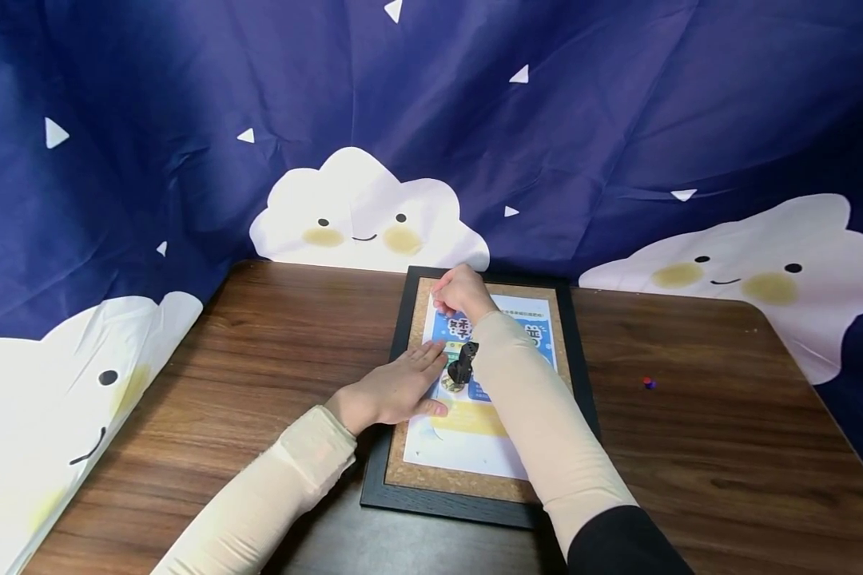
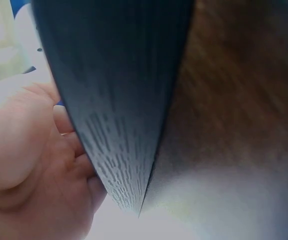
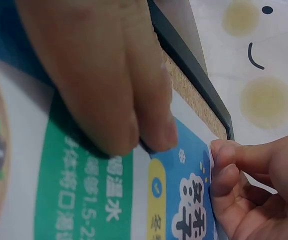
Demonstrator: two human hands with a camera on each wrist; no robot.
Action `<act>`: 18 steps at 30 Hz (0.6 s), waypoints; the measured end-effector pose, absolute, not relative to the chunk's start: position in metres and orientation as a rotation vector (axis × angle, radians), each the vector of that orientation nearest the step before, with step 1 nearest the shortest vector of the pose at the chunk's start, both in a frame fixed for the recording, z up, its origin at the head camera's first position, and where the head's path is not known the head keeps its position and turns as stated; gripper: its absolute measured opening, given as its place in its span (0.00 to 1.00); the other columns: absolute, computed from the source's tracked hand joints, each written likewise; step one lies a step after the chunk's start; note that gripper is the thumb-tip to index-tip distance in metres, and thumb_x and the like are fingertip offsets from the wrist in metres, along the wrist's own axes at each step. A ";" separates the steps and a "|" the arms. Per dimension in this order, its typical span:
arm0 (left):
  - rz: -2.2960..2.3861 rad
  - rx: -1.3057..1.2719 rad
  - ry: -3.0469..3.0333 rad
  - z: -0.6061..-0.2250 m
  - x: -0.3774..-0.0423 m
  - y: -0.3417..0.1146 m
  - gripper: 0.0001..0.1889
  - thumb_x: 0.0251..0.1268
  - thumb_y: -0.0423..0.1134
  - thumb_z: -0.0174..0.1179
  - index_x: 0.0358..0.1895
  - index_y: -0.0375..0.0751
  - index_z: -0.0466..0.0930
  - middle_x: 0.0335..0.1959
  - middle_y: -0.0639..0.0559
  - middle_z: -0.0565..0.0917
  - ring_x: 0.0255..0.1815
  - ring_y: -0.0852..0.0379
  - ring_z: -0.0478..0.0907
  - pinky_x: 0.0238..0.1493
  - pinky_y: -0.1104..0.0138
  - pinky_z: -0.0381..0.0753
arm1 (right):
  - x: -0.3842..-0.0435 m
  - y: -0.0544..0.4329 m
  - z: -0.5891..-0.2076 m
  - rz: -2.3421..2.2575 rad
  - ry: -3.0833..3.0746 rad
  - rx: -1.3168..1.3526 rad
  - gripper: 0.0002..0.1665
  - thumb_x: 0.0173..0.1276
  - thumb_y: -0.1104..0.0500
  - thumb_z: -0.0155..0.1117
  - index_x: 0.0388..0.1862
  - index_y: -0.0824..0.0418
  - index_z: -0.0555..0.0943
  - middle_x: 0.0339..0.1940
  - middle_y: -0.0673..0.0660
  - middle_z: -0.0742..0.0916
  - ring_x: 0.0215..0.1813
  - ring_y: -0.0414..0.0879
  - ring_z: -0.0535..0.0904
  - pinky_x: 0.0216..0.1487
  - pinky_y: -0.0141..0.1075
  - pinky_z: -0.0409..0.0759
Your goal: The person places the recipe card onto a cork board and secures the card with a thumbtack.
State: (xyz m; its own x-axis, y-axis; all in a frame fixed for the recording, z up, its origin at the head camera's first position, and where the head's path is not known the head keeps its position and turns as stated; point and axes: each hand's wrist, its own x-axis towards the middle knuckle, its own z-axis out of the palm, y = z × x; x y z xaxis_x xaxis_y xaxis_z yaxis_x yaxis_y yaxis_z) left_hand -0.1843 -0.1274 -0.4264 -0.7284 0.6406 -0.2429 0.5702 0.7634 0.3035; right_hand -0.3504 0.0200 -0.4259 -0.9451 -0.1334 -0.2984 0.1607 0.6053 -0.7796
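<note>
A printed poster [image 1: 467,459] with blue, green and yellow blocks lies on a black-framed cork board [image 1: 446,479]. My left hand [image 1: 403,387] rests flat on the poster's left side, fingers straight and thumb spread. The black frame edge [image 2: 118,100] fills much of the left wrist view beside that palm. At the poster's top left corner, my right hand [image 1: 463,291] has thumb and index fingertips pinched together. In the right wrist view the left hand's fingers [image 3: 103,85] press the sheet near the pinching right hand. I cannot tell what small thing the right fingertips hold.
Small red and blue bits [image 1: 649,383] lie on the brown wooden table [image 1: 690,447], right of the board. Behind the table hangs a dark blue cloth [image 1: 582,120] with white clouds. A black camera mount [image 1: 463,363] sits at the right wrist over the poster.
</note>
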 end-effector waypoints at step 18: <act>0.319 0.951 2.626 -0.426 -0.183 -0.129 0.47 0.82 0.59 0.55 0.86 0.28 0.51 0.90 0.33 0.44 0.93 0.38 0.41 0.92 0.50 0.46 | -0.358 0.021 -0.419 -1.171 2.400 -0.034 0.09 0.76 0.74 0.60 0.49 0.75 0.85 0.19 0.54 0.83 0.21 0.42 0.77 0.24 0.29 0.76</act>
State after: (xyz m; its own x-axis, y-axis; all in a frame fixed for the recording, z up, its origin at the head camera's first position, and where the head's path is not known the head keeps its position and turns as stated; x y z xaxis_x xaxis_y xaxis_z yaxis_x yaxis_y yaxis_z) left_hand -0.1834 -0.1289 -0.4264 -0.7233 0.6516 -0.2285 0.5780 0.7524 0.3160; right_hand -0.3583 0.0208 -0.4194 -0.8910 -0.2206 -0.3967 0.1769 0.6361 -0.7511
